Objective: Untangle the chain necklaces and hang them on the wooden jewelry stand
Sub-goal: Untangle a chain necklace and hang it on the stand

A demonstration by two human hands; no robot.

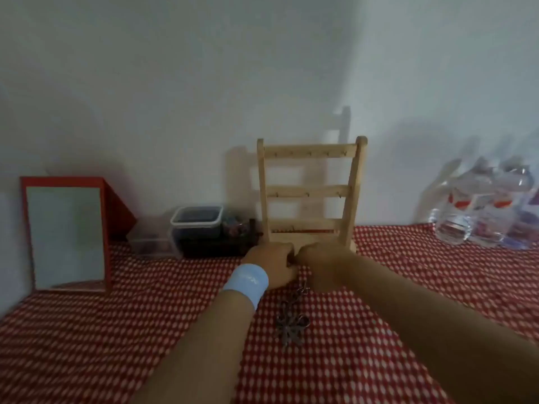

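Observation:
A wooden jewelry stand (311,188) with three hook rails stands against the wall; no chain hangs on it. Just in front of its base my left hand (271,265), with a light blue wristband, and my right hand (320,266) are close together, knuckles nearly touching, fingers curled. Between them they hold a dark chain necklace (291,319) that droops down onto the red checked cloth and ends in a flower-shaped pendant. The fingertips and the top of the chain are hidden behind the hands.
A red-framed mirror (65,233) leans at the left. Plastic boxes (198,228) with dark contents sit left of the stand. Clear water bottles (481,211) stand at the right. The red checked tablecloth (116,330) covers the table.

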